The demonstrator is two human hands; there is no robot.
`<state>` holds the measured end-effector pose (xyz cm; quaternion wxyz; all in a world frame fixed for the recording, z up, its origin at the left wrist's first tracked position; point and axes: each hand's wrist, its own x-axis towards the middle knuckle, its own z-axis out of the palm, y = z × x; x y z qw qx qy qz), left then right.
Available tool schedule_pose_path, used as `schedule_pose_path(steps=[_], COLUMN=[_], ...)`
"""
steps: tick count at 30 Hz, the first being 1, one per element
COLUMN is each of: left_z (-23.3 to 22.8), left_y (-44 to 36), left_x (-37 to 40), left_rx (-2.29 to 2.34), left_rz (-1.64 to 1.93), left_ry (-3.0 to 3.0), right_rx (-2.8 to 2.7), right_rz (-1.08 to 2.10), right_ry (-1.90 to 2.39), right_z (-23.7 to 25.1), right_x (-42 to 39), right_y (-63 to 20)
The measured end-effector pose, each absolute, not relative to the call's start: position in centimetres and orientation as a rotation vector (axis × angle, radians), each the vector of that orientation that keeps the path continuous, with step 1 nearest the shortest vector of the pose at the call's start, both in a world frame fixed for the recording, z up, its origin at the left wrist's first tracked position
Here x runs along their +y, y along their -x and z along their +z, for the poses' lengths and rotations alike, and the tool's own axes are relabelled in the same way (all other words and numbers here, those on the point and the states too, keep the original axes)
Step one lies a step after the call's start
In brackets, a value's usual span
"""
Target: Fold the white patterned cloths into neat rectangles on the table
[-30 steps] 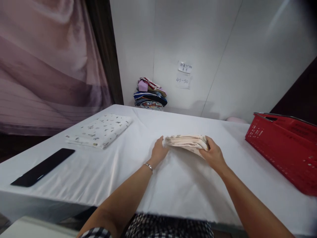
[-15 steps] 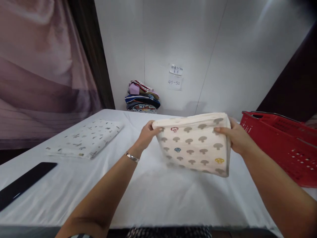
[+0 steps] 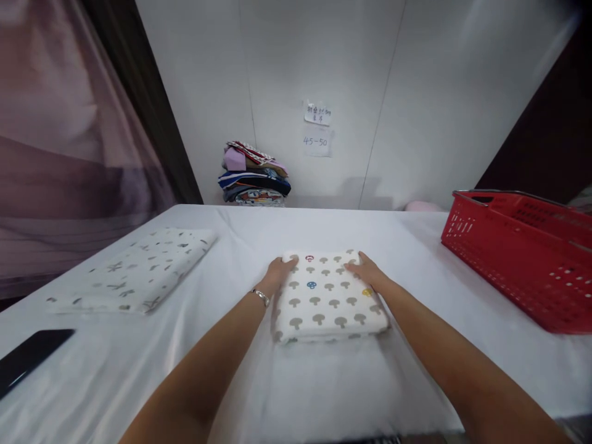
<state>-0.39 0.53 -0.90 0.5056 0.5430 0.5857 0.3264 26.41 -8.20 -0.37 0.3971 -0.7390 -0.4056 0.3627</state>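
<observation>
Near the front edge of the table [image 3: 416, 259], I see the folded mushroom-print cloth [image 3: 326, 299] now lying flat, no longer held up. My left hand [image 3: 277, 274] and right hand [image 3: 367, 274] rest spread on its far corners; the fold looks finished.

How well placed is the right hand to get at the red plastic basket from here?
Probably well: the right hand rests on the folded mushroom-print cloth, and only bare white tablecloth lies between it and the red plastic basket.
</observation>
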Motion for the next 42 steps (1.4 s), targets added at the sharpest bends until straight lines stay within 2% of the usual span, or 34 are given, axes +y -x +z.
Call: schedule_pose_path(steps=[9,23,32,42], left_z=[-1.7,-1.7,-1.7,-1.5], left_y=[0.0,-0.3,-0.3,-0.3], left_x=[0.7,0.0,0.2,0.2], left_rx=[1.603,1.670,1.677,1.686], left_rz=[0.842,0.868,0.818,0.802], left_ry=[-1.629,-1.672,-1.695,-1.719], right_rx=[-1.166,-1.301,-1.329,-1.171], right_rz=[0.711,0.303,0.417,0.735], right_ry=[1.922,2.114,2.110,1.863], right_z=[-1.4,-1.8,-0.5,-1.5], right_x=[-8.4,-6.4,-7.5,-16.0], right_y=[-27.2,-27.5,-27.6,-26.5])
